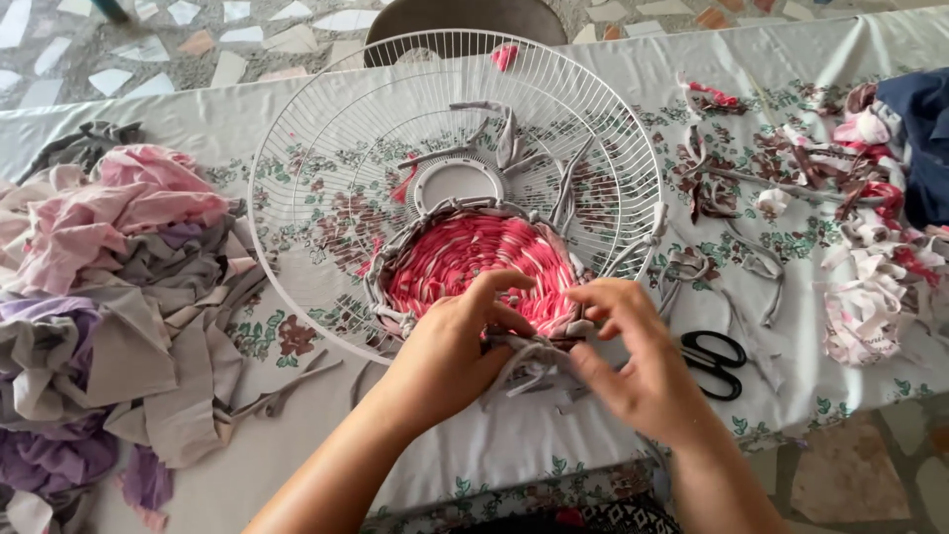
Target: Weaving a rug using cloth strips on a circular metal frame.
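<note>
A white wire fan guard (316, 158) lies on the cloth-covered table (297, 465). Woven into it is a round pink-and-red fabric mat (460, 259) edged with grey strips. My left hand (450, 346) rests on the mat's near edge, fingers curled over the weave. My right hand (638, 351) is beside it at the rim, pinching a grey fabric strip (529, 368) that both hands work between them. More grey strips (509, 133) are looped through the far wires around the guard's white centre ring (455, 181).
Black-handled scissors (714, 361) lie just right of my right hand. A heap of pink, grey and purple cloth (99, 297) fills the left side. Cut fabric strips and scraps (830, 208) spread over the right. A dark chair back (465, 18) stands behind the table.
</note>
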